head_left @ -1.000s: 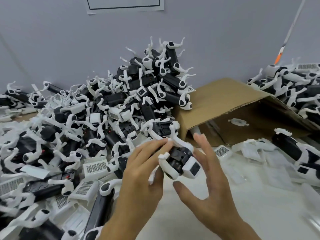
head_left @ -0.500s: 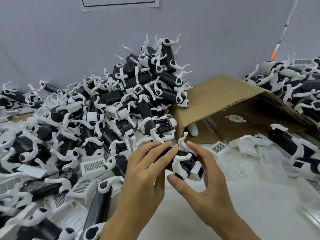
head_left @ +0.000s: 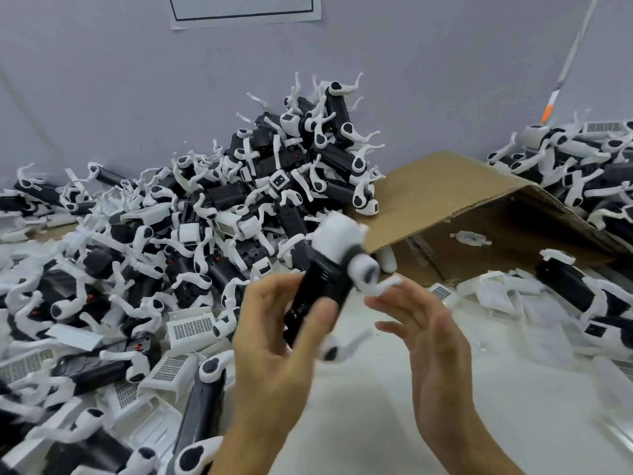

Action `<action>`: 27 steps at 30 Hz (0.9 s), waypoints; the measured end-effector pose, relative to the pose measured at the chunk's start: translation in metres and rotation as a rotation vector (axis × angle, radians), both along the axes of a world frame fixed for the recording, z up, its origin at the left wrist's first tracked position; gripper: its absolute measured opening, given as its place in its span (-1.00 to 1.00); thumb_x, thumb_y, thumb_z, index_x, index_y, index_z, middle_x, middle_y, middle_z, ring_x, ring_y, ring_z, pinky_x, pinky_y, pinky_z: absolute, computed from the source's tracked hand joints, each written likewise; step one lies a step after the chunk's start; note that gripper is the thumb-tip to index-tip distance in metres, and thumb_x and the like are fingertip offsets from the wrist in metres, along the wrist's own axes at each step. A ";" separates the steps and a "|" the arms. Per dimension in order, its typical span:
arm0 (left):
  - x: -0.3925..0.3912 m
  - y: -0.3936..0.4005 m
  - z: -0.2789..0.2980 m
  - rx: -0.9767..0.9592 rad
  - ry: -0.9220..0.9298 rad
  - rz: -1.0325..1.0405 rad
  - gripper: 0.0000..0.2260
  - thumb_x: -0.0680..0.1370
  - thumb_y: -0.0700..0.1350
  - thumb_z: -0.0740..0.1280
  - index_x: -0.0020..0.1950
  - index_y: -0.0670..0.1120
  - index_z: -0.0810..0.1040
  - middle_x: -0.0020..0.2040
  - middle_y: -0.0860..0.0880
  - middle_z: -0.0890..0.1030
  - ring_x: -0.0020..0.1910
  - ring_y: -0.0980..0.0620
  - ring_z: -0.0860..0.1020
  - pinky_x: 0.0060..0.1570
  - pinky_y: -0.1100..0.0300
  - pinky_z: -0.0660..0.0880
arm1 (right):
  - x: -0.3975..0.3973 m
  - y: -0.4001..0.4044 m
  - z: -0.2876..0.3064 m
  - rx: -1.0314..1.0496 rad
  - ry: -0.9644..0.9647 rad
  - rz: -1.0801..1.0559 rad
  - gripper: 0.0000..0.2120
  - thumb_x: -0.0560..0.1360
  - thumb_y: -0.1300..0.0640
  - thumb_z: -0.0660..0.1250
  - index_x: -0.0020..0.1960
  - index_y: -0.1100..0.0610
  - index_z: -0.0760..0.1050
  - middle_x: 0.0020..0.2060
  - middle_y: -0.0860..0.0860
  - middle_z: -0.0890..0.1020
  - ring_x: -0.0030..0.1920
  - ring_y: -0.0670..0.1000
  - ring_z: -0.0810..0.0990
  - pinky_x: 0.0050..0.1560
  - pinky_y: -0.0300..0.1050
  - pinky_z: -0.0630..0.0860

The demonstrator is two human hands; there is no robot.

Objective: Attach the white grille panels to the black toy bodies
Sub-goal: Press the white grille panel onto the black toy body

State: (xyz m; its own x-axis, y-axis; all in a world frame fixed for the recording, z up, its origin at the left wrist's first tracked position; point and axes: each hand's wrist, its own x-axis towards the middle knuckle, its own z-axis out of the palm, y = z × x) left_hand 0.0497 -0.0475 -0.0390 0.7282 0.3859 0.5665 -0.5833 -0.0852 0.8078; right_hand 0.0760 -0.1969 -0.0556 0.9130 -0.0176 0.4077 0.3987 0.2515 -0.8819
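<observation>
Above the white tabletop (head_left: 376,423), centre of view, the left hand (head_left: 274,341) grips one black toy body (head_left: 322,286), thumb curled across its front and fingers behind it. Body stands nearly upright, tilted slightly right, white head end up; motion-blurred, so fine detail is unreadable. White legs stick out at its upper right and lower right.

Right hand (head_left: 428,330) sits just beside the body, fingers loosely spread, palm turned toward it, holding nothing. Fingertips are near the upper white leg; contact cannot be confirmed through the blur.

No white grille panel shows on the held body from this side, as far as can be told.

Loose grille panels (head_left: 191,327) lie at the near edge of the big toy pile (head_left: 239,207) on the left, well apart from both hands; one more grille panel (head_left: 442,292) lies just beyond the right hand, in front of the tipped cardboard box (head_left: 445,193). A second heap of toys (head_left: 582,166) sits far right.

Judgement: step in hand is orienting a picked body, panel not yet fetched. Next move likely calls for the free right hand to take a panel, probably the near one, turn it slots-outward, line its edges up with the body's open face and press until seated. Left-hand grip must keep clear of that face.
</observation>
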 end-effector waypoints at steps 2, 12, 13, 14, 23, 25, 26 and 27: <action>-0.001 0.003 0.004 -0.344 0.123 -0.176 -0.80 0.53 -0.07 0.42 0.16 0.01 0.64 0.07 -0.05 0.70 0.02 0.02 0.66 -0.12 0.26 0.58 | -0.005 0.000 -0.001 -0.165 -0.125 -0.021 -0.22 0.35 -0.55 0.29 0.34 -0.03 0.49 0.19 -0.06 0.66 0.22 0.04 0.64 0.10 -0.11 0.59; -0.007 -0.006 0.015 -0.612 0.368 -0.524 -0.55 0.70 -0.01 0.07 -0.01 -0.10 0.74 -0.08 -0.13 0.68 -0.14 0.02 0.65 -0.18 0.24 0.61 | -0.009 0.010 -0.011 -0.548 -0.581 -0.132 -0.62 0.40 0.01 0.57 0.20 -0.05 0.63 0.28 0.08 0.52 0.31 0.03 0.55 0.13 -0.11 0.58; -0.008 -0.007 0.013 -0.605 0.368 -0.527 -0.58 0.70 -0.02 0.08 0.02 -0.11 0.72 -0.07 -0.16 0.67 -0.13 0.00 0.64 -0.17 0.22 0.61 | -0.009 0.009 -0.011 -0.544 -0.573 -0.135 -0.63 0.39 0.05 0.57 0.17 -0.07 0.64 0.28 0.07 0.51 0.32 0.03 0.53 0.13 -0.11 0.58; -0.008 -0.008 0.013 -0.617 0.378 -0.533 -0.60 0.70 -0.03 0.08 0.06 -0.12 0.70 -0.07 -0.19 0.65 -0.11 -0.04 0.63 -0.16 0.20 0.61 | -0.008 0.010 -0.012 -0.533 -0.559 -0.130 -0.65 0.39 0.06 0.55 0.15 -0.10 0.64 0.29 0.06 0.50 0.34 0.04 0.52 0.15 -0.13 0.57; -0.006 -0.013 0.012 -0.648 0.458 -0.551 -0.59 0.66 0.09 0.14 0.18 -0.21 0.58 -0.08 -0.25 0.58 -0.16 -0.09 0.56 -0.20 0.15 0.58 | -0.011 0.011 -0.012 -0.504 -0.517 -0.107 -0.68 0.37 0.19 0.55 0.04 -0.07 0.59 0.25 0.06 0.49 0.36 -0.01 0.49 0.25 -0.37 0.40; -0.007 -0.013 0.012 -0.674 0.461 -0.564 -0.57 0.63 0.11 0.18 0.19 -0.22 0.58 -0.09 -0.23 0.59 -0.17 -0.08 0.58 -0.20 0.15 0.60 | -0.011 0.011 -0.012 -0.486 -0.526 -0.109 -0.69 0.36 0.21 0.55 0.01 -0.06 0.58 0.25 0.08 0.49 0.35 0.01 0.50 0.25 -0.34 0.43; -0.007 -0.013 0.012 -0.686 0.468 -0.568 -0.54 0.59 0.13 0.21 0.21 -0.24 0.57 -0.10 -0.23 0.59 -0.17 -0.07 0.59 -0.21 0.16 0.60 | -0.012 0.011 -0.011 -0.477 -0.527 -0.104 -0.71 0.37 0.20 0.55 0.00 -0.07 0.58 0.24 0.09 0.49 0.35 0.04 0.51 0.24 -0.30 0.45; -0.006 -0.012 0.012 -0.691 0.471 -0.573 -0.51 0.56 0.14 0.22 0.22 -0.25 0.55 -0.10 -0.22 0.59 -0.18 -0.06 0.59 -0.20 0.16 0.61 | -0.012 0.011 -0.011 -0.472 -0.528 -0.098 -0.72 0.38 0.19 0.54 0.00 -0.08 0.58 0.24 0.09 0.49 0.34 0.07 0.51 0.22 -0.24 0.48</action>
